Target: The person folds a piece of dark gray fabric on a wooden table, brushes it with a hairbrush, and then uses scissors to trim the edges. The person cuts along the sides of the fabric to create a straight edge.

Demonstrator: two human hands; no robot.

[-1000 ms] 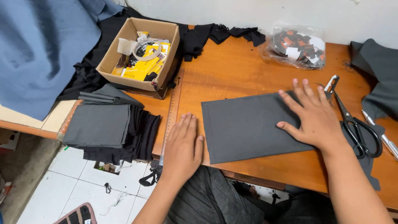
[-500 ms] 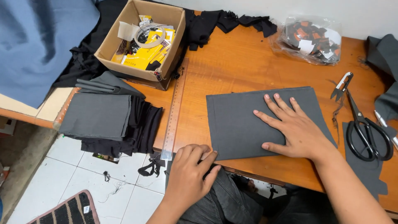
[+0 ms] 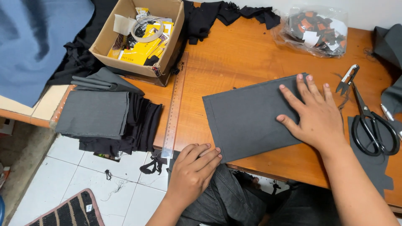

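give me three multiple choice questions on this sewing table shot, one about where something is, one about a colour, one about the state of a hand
1. Where does the long ruler lie?
A. inside the cardboard box
B. on the table, between the fabric stack and the grey panel
C. under the scissors

2. What colour is the fabric panel under the right hand?
A. dark grey
B. yellow
C. red

3. How is the right hand placed?
A. clenched around the scissors
B. lifted clear of the table
C. flat, fingers spread, pressing on the panel

Answers:
1 B, the ruler runs along the wooden table left of the panel.
2 A, the panel is dark grey against the orange wood.
3 C, its palm lies open on the panel, apart from the scissors.
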